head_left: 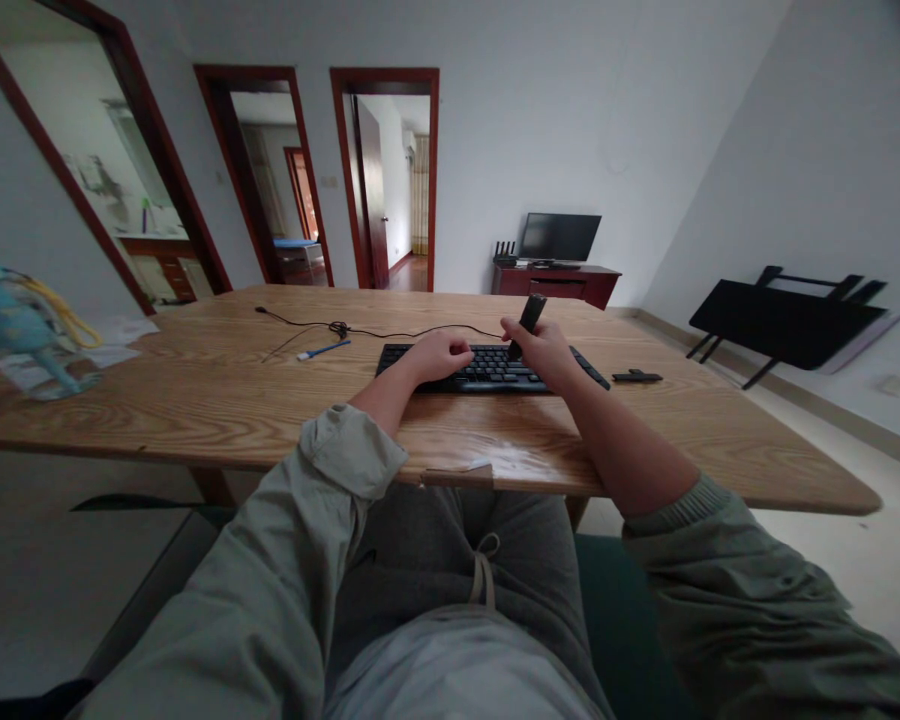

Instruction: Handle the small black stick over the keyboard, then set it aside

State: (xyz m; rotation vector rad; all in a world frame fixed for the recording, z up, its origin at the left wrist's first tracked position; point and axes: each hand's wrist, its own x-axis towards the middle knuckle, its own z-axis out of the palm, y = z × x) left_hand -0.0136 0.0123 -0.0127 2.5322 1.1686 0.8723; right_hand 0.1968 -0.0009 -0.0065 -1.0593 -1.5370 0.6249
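A black keyboard (495, 372) lies on the wooden table in front of me. My left hand (441, 357) rests on its left part, fingers curled, the thumb bent inward; most fingertips are hidden behind the hand. Over the right part, my right hand (541, 348) is closed round a black stick-shaped tool (531, 314). The tool stands nearly upright, slightly tilted, with its lower end at the keys; the kind of tip is too small to make out. To the right of the keyboard lies a small flat black piece (637, 376).
Left of the keyboard are a small blue brush (324, 350) with a white end and a black cable (390, 334) with a tied bundle. A blue bird-like figure (15, 315) stands on papers (112, 345) at the left. The table's front edge (457, 480) is close to me.
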